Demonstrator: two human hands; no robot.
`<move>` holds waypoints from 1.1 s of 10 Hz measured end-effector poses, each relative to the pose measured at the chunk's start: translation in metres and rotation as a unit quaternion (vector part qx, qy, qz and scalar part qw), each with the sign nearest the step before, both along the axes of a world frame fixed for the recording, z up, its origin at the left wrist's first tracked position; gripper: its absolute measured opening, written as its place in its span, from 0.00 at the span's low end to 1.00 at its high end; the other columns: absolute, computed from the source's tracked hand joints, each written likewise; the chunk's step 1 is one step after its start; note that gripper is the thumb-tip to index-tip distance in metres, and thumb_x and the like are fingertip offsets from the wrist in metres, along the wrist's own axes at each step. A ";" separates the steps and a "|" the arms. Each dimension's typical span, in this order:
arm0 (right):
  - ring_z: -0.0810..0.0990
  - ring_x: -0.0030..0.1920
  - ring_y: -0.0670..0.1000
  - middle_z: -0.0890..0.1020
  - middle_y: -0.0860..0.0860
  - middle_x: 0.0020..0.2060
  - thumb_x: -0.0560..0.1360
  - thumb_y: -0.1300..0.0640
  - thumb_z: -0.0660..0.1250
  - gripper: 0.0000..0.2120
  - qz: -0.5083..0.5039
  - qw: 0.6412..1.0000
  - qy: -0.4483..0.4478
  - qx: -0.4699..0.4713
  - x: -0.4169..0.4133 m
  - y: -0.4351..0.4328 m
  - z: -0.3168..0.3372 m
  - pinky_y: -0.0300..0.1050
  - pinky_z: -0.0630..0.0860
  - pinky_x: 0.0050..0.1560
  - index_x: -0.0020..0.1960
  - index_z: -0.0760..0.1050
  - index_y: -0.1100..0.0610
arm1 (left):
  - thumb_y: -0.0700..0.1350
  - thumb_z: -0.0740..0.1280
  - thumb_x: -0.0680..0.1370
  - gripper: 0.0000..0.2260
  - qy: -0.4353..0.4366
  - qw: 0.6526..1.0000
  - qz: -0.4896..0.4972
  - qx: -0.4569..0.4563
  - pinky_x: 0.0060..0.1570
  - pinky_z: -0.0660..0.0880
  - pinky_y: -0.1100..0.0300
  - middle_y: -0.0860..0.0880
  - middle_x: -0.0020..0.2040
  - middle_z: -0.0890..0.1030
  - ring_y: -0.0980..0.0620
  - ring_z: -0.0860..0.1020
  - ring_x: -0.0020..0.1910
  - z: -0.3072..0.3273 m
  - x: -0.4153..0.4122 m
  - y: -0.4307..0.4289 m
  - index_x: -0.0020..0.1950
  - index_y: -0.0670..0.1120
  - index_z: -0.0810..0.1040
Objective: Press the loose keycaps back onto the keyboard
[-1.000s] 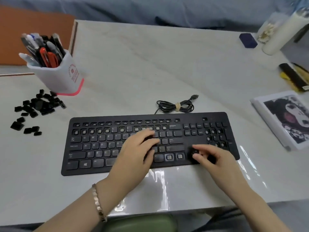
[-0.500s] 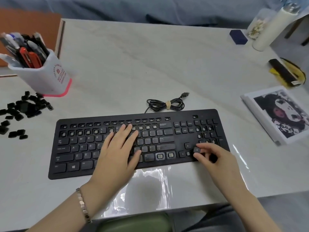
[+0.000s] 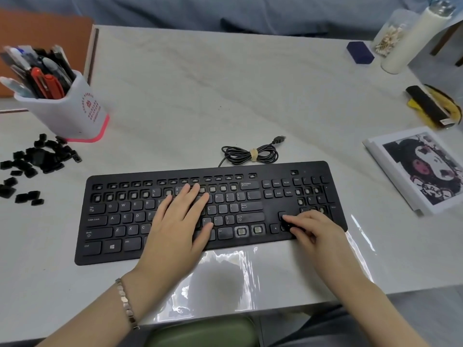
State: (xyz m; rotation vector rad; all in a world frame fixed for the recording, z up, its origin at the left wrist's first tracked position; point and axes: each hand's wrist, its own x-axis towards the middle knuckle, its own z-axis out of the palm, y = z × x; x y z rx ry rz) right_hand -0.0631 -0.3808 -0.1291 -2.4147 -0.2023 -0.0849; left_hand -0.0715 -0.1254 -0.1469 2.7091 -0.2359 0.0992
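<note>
Crooked-seating risk from off-centre press: right hand (image 3: 314, 227) bent over arrow keys (image 3: 275, 228), grip unclear; left hand (image 3: 179, 221) flat, empty, on keyboard (image 3: 275, 169).

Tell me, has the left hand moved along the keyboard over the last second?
Yes. The left hand has slid left along the keyboard, and its fingertips now lie farther from the Backspace key.

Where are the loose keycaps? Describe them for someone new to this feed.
From the black keyboard mid-table, look past its far-left corner to the white pen cup with a pink base. The loose keycaps lie scattered on the table just nearside and left of that cup: small black blocks, unlike the pens standing in it.
</note>
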 end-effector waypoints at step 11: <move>0.69 0.42 0.29 0.77 0.46 0.36 0.63 0.66 0.76 0.09 0.033 0.997 0.003 -0.068 0.007 -0.005 -0.002 0.21 0.64 0.45 0.41 0.80 0.58 | 0.53 0.55 0.77 0.23 -0.009 1.000 -0.001 0.015 0.71 0.51 0.55 0.45 0.69 0.72 0.50 0.62 0.71 -0.001 0.000 0.000 0.68 0.43 0.73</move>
